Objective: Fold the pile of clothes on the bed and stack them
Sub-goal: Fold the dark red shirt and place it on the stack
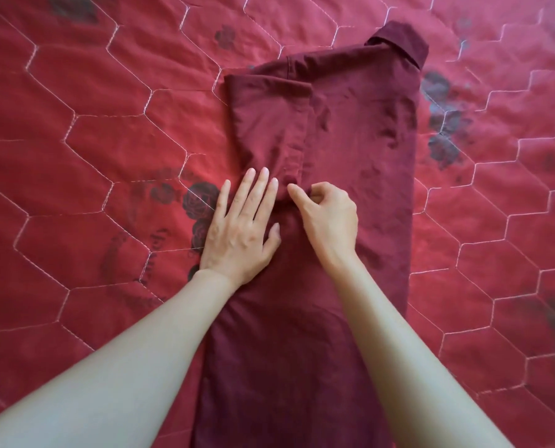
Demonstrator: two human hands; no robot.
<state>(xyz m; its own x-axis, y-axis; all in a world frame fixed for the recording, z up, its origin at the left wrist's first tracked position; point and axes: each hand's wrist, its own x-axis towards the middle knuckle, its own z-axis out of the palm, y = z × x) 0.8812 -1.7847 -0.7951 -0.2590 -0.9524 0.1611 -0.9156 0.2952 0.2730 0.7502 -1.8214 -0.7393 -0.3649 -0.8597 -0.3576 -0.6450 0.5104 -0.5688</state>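
A dark maroon collared shirt [360,130] lies lengthwise on the bed, its sides folded in to a long narrow strip, collar at the far end. A sleeve lies folded down along its left half. My left hand [240,231] presses flat on the shirt's left edge, fingers straight, just below the sleeve's end. Beside it, my right hand [327,211] has its fingers curled and pinches the cloth at the sleeve's cuff, index finger stretched toward the left hand. The shirt's near end runs under my forearms and out of the frame.
The bed is covered by a red quilted spread [75,156] with white hexagon stitching and dark rose prints [444,124]. No other clothes show in view.
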